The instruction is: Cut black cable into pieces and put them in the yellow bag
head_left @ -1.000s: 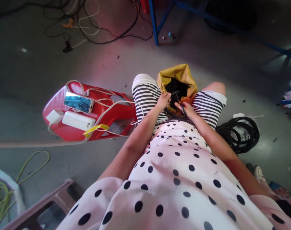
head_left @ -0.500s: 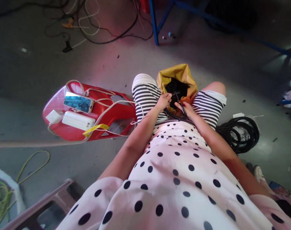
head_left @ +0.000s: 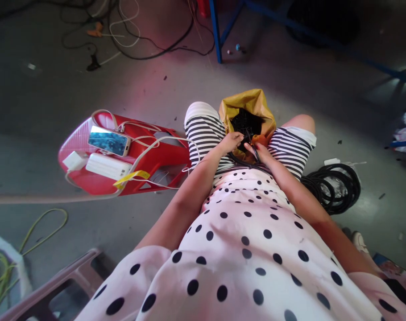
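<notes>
Between my knees stands an open yellow sack point(head_left: 250, 99) with a dark heap of small black pieces point(head_left: 245, 119) inside. My left hand point(head_left: 231, 142) is closed over the sack's near side, pinching a black cable point(head_left: 234, 157) that loops below it across my lap. What its fingertips hold is partly hidden. Close to its right, my right hand point(head_left: 261, 153) is closed on a pair of scissors point(head_left: 256, 152) with dark handles. The blades point away from me over the sack's mouth, near my left fingertips; whether they touch anything is too small to tell.
To the left a red stool point(head_left: 149, 156) bears a phone point(head_left: 108, 141), a white power bank point(head_left: 107, 166) and white cords. A coil of black cable point(head_left: 348, 196) lies on the floor at right. A blue metal frame point(head_left: 217, 35) stands ahead. A plastic stool point(head_left: 62, 278) is at lower left.
My left hand has shifted slightly right, closer to the scissors and my right hand. My right hand stays nearly in place with the scissors. The sack has not visibly moved.
</notes>
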Tool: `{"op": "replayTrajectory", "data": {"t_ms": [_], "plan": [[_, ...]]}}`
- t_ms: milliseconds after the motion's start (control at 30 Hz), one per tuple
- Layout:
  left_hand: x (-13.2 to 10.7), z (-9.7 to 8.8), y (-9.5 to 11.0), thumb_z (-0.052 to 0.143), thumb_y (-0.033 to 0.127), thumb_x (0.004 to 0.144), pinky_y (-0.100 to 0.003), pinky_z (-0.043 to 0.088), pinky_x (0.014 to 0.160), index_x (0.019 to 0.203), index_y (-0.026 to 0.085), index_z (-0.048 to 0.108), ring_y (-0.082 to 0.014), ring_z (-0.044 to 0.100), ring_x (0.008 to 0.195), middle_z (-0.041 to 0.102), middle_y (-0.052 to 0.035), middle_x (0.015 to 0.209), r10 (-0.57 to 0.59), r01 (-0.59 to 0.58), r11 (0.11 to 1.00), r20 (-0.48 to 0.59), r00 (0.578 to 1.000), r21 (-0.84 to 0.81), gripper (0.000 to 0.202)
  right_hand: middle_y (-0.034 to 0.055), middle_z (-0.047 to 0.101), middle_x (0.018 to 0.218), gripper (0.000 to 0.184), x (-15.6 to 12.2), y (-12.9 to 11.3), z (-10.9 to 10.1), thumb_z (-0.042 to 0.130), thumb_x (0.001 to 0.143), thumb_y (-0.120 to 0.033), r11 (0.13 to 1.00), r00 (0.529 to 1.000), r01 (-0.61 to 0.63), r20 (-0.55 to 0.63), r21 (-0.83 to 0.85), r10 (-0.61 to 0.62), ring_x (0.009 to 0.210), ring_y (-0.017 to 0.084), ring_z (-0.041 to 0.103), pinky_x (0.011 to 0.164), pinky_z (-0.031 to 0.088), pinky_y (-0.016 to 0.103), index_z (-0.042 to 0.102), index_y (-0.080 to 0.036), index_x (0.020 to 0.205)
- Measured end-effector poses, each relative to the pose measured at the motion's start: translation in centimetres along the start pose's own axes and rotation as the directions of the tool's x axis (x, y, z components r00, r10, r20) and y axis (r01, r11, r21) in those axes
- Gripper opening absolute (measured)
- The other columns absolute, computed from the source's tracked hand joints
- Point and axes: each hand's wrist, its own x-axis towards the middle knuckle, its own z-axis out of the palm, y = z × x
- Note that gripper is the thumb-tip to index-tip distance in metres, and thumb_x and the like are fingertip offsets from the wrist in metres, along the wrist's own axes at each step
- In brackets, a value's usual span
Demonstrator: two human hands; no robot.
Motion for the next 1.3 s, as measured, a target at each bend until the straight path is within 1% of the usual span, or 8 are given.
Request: {"op": "replayTrajectory", "data": {"t_ms": [200, 367, 500, 733, 967, 1100, 1233, 1300], "plan": [[0.5, -0.2, -0.8, 0.064, 0.014, 0.103, -0.019, 0.023, 0.047, 0.084, 0.017, 0.068, -0.0056, 0.035, 0.041, 0.045, 0.0054, 0.057, 0.030, -0.033, 0.997, 0.039, 0.999, 0.063, 0.020, 0.0045, 0.067, 0.078, 0.068, 0.3, -0.1, -0.3, 0.085, 0.074, -0.087, 0.999, 1.000, 0.021, 0.007, -0.039, -0.020, 0.079, 0.024, 0.063, 0.072, 0.050, 0.034, 0.064, -0.023, 0.085], [0.7, 0.1, -0.8, 0.059, 0.018, 0.106, -0.020, 0.024, 0.046, 0.089, 0.019, 0.065, -0.0068, 0.033, 0.042, 0.044, 0.0062, 0.058, 0.013, -0.011, 0.999, -0.046, 0.999, 0.035, 0.018, 0.0045, 0.059, 0.065, 0.067, 0.1, -0.6, 0.1, 0.079, 0.082, -0.087, 0.986, 1.000, -0.016, -0.021, -0.167, 0.013, 0.067, 0.022, 0.059, 0.064, 0.046, 0.034, 0.061, -0.023, 0.073], [0.7, 0.4, -0.5, 0.055, 0.017, 0.109, -0.020, 0.025, 0.043, 0.082, 0.019, 0.059, -0.0063, 0.033, 0.041, 0.044, 0.0060, 0.056, -0.012, 0.012, 1.000, -0.090, 0.996, 0.005, 0.027, 0.0048, 0.058, 0.063, 0.065, -0.2, -0.9, 0.1, 0.078, 0.084, -0.084, 0.989, 1.000, -0.019, -0.007, -0.145, 0.019, 0.063, 0.022, 0.057, 0.061, 0.047, 0.035, 0.061, -0.023, 0.072], [1.1, 0.5, -0.6, 0.063, 0.018, 0.107, -0.020, 0.023, 0.042, 0.077, 0.020, 0.056, -0.0056, 0.034, 0.040, 0.046, 0.0053, 0.055, -0.059, 0.054, 0.998, -0.108, 0.992, -0.044, 0.031, 0.0037, 0.057, 0.057, 0.068, 0.2, -0.1, 0.3, 0.077, 0.079, -0.088, 0.989, 0.999, 0.025, -0.031, -0.149, -0.030, 0.058, 0.021, 0.056, 0.057, 0.047, 0.036, 0.055, -0.025, 0.064], [1.4, 0.7, -0.7, 0.061, 0.022, 0.108, -0.023, 0.023, 0.044, 0.077, 0.021, 0.056, -0.0078, 0.034, 0.041, 0.044, 0.0027, 0.055, -0.093, 0.094, 0.996, -0.148, 0.985, -0.002, 0.032, 0.0052, 0.056, 0.055, 0.060, 0.3, 0.1, 0.4, 0.088, 0.078, -0.076, 0.997, 0.996, -0.076, 0.049, -0.029, 0.077, 0.052, 0.022, 0.056, 0.052, 0.047, 0.038, 0.059, -0.025, 0.068], [1.4, 0.8, -0.5, 0.057, 0.021, 0.110, -0.024, 0.024, 0.046, 0.081, 0.020, 0.058, -0.0086, 0.034, 0.042, 0.043, 0.0025, 0.055, -0.108, 0.108, 0.994, -0.155, 0.982, -0.005, 0.029, 0.0051, 0.054, 0.057, 0.055, 0.1, 0.1, 0.5, 0.091, 0.076, -0.072, 0.993, 0.992, -0.118, 0.040, 0.025, 0.117, 0.053, 0.025, 0.058, 0.052, 0.048, 0.040, 0.063, -0.024, 0.074], [1.2, 0.8, -0.1, 0.056, 0.021, 0.111, -0.023, 0.025, 0.046, 0.084, 0.020, 0.055, -0.0079, 0.034, 0.043, 0.043, 0.0044, 0.056, -0.136, 0.135, 0.991, -0.155, 0.978, -0.021, 0.027, 0.0058, 0.056, 0.058, 0.058, 0.2, 0.1, 0.8, 0.086, 0.079, -0.077, 0.988, 0.987, -0.157, 0.023, 0.017, 0.156, 0.051, 0.026, 0.059, 0.051, 0.048, 0.042, 0.064, -0.024, 0.077], [0.9, 0.8, 0.1, 0.060, 0.023, 0.110, -0.022, 0.028, 0.045, 0.089, 0.020, 0.055, -0.0076, 0.037, 0.043, 0.047, 0.0051, 0.060, -0.165, 0.152, 0.985, -0.177, 0.970, -0.086, 0.021, 0.0059, 0.057, 0.059, 0.062, 0.3, 0.1, 0.8, 0.084, 0.080, -0.082, 0.986, 0.987, -0.161, -0.003, 0.041, 0.161, 0.051, 0.024, 0.058, 0.050, 0.048, 0.040, 0.062, -0.024, 0.076]]}}
